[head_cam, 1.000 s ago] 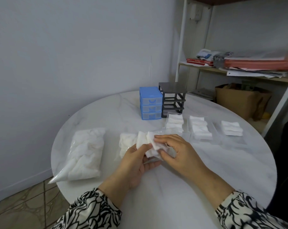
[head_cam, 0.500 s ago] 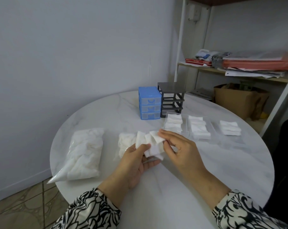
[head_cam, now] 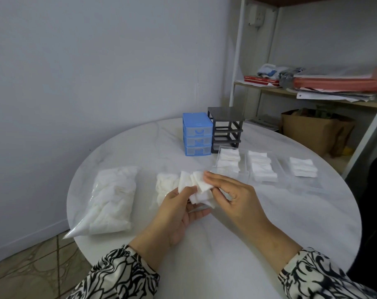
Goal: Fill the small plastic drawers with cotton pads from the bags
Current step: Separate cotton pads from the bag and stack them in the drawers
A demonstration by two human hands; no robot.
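Note:
My left hand (head_cam: 179, 214) holds a bunch of white cotton pads (head_cam: 195, 186) above the round white table (head_cam: 269, 223). My right hand (head_cam: 233, 197) pinches one pad of that bunch at its right side. Three clear plastic drawers lie out on the table: the left drawer (head_cam: 228, 160), the middle drawer (head_cam: 261, 167) and the right drawer (head_cam: 303, 169), each with a stack of pads. A full bag of pads (head_cam: 112, 199) lies at the left. A smaller opened bag (head_cam: 165, 186) lies just behind my left hand.
A blue three-drawer unit (head_cam: 197, 133) with its drawers in stands at the back of the table. A dark grey drawer frame (head_cam: 226, 128) with bare slots stands beside it. A shelf (head_cam: 312, 89) with papers and a cardboard box (head_cam: 315, 130) stand at the right.
My right hand has shifted slightly right along the bunch and its fingers have straightened over the pads; the bunch has fanned out a little. My left hand has stayed put.

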